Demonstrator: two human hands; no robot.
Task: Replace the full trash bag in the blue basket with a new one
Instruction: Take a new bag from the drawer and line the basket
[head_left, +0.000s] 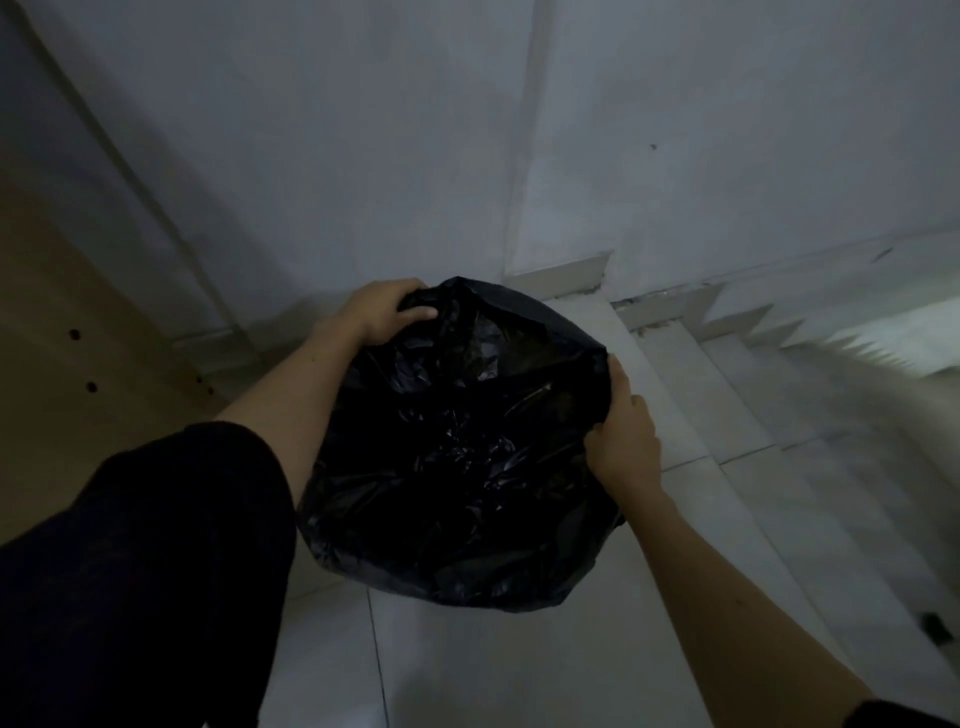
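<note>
A black plastic trash bag (457, 457) bulges in the middle of the view, above the pale tiled floor (519, 665). My left hand (387, 312) grips the bag's far left rim, fingers curled over the crumpled plastic. My right hand (621, 431) clutches the right edge of the bag, thumb on the near side. The bag's mouth is held open between both hands, and its inside is too dark to make out. No blue basket shows in the view; the bag hides what lies under it.
A grey wall (363, 130) rises close behind the bag. A tan wooden panel (62, 322) with small holes leans at the left. White steps (753, 374) descend to the right. My dark trouser leg (145, 571) fills the lower left.
</note>
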